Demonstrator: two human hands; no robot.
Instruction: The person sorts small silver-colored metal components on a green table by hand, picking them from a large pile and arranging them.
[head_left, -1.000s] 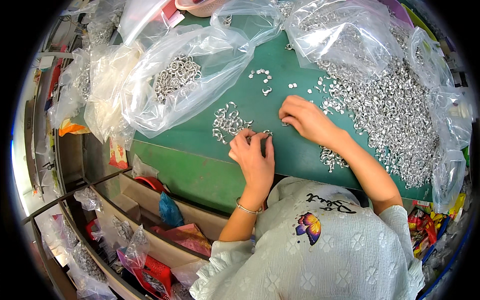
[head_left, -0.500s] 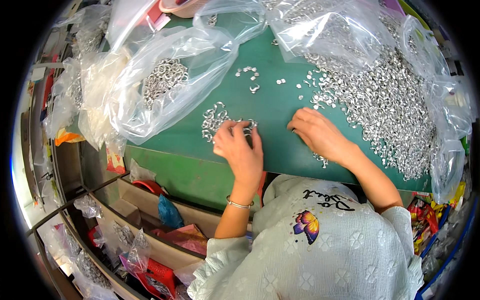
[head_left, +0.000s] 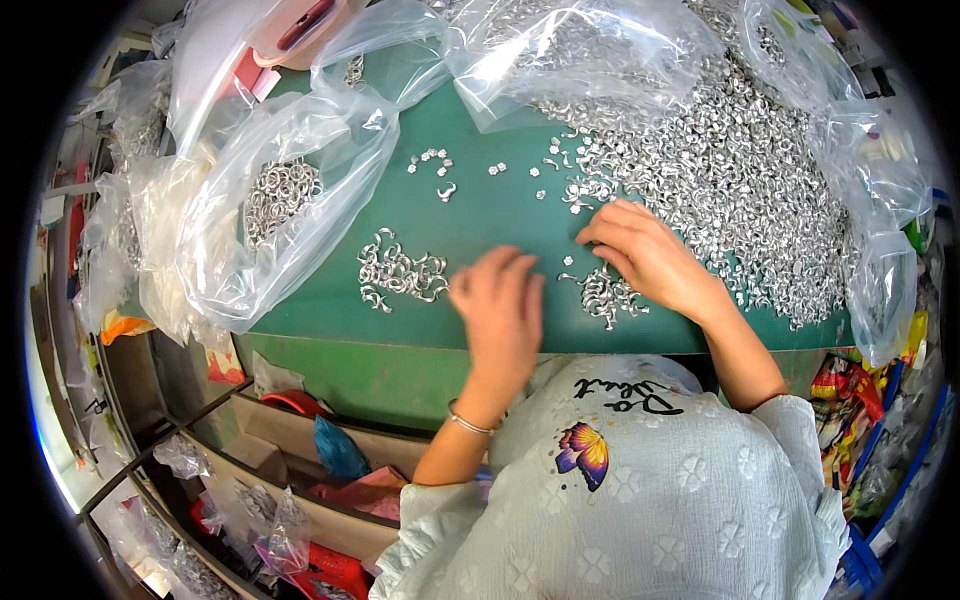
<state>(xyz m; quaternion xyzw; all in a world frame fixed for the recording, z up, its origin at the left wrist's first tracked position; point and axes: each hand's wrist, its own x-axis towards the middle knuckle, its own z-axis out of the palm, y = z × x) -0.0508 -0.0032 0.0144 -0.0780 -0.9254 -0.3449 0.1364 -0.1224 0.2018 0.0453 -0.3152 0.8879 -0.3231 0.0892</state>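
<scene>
My left hand (head_left: 500, 310), blurred by motion, is over the green tabletop (head_left: 455, 225), just right of a small cluster of silvery curved metal pieces (head_left: 400, 270). Its fingers are too smeared to read. My right hand (head_left: 655, 262) is by the edge of a large heap of similar small metal pieces (head_left: 740, 170), fingers stretched leftward and thumb apart, with nothing visible in them. Below its fingers lies a smaller pile of metal pieces (head_left: 608, 297). Some tiny flower-shaped pieces (head_left: 432, 157) and a single curved piece (head_left: 447, 192) lie farther back.
A clear plastic bag (head_left: 350, 190) on the left holds more metal pieces (head_left: 282, 200). Another clear bag (head_left: 590, 60) covers the back of the heap. Below the table's left side are open compartments with a blue bag (head_left: 340, 447). Colourful packets (head_left: 848, 390) sit at lower right.
My left hand has left the left cluster and moved right. My right hand has shifted toward the heap, uncovering more of the small pile beneath it. The whole view has shifted a little.
</scene>
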